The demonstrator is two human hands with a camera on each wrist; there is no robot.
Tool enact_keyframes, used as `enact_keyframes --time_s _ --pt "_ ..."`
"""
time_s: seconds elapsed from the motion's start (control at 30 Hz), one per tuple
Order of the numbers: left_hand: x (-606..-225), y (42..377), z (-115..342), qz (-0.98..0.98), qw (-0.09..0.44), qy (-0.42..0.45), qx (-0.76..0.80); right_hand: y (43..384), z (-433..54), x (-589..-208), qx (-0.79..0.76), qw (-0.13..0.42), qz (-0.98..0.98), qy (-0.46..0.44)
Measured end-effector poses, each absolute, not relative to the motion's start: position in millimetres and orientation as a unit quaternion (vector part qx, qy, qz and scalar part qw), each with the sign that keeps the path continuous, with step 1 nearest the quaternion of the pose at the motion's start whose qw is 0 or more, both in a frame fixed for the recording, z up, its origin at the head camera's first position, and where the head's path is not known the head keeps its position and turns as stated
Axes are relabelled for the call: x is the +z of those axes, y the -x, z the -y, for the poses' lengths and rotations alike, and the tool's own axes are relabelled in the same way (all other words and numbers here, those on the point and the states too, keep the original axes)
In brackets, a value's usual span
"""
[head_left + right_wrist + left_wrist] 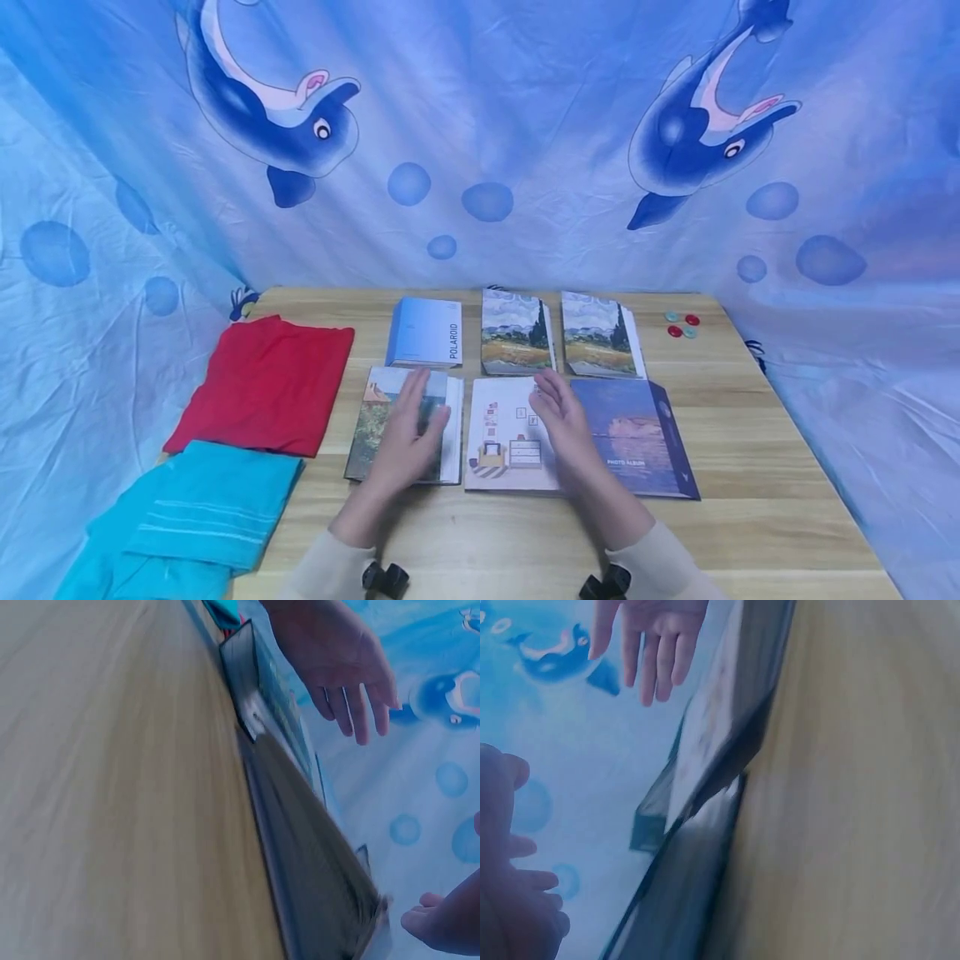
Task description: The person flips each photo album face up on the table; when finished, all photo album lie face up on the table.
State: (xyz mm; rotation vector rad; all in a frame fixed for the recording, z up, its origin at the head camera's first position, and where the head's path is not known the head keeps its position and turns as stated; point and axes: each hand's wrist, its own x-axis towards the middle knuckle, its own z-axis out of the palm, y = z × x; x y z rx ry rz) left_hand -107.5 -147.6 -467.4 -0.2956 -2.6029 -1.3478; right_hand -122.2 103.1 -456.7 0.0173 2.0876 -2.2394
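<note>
In the head view my left hand [405,437] is over an album with a landscape cover [372,425] and white page edges. Its fingers are extended and hold nothing. My right hand [572,429] hovers over the right side of a white album with a drawn room [510,475], thumb and fingers extended. Beside it lies a purple-blue photo album [630,425]. Both wrist views show the palms raised above the covers, apart from them: the right hand [660,634] in the left wrist view, the left hand [341,667] in the right wrist view.
Behind stand a blue Polaroid album [425,329] and two matching albums with painted fields, a left one [513,333] and a right one [600,333]. Folded red cloth [270,383] and turquoise cloth [210,508] lie left. Several small red and green discs [676,332] sit at back right.
</note>
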Motion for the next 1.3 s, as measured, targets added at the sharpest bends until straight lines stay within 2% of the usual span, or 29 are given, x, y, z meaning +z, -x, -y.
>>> enact_keyframes --time_s 0.3,0.5,0.63,0.77,0.9,1.13,1.3 --pt "-485.5 108.6 114.5 0.861 0.059 0.119 -0.490 120.0 -118.2 -474.1 -0.685 0.015 -0.728 -0.028" --pt "-493.3 97.6 93.2 0.856 -0.003 0.109 -0.505 109.3 -120.9 -487.6 -0.695 0.015 -0.717 -0.055" --pt "-494.5 94.1 80.3 0.849 -0.024 0.106 -0.517 106.2 -119.4 -489.2 -0.710 0.029 -0.702 -0.051" --pt "-495.9 94.3 71.8 0.854 -0.022 0.101 -0.510 106.4 -118.3 -489.1 -0.730 0.042 -0.680 -0.056" --pt "-496.3 97.5 66.1 0.859 -0.029 0.089 -0.504 108.0 -118.6 -486.5 -0.740 0.020 -0.669 -0.063" --pt "-501.0 99.9 59.4 0.863 -0.054 0.064 -0.498 109.0 -118.5 -477.8 -0.761 -0.064 -0.639 -0.098" --pt "-504.5 101.4 56.2 0.854 -0.044 0.049 -0.516 114.4 -123.4 -478.8 -0.770 -0.075 -0.619 -0.136"
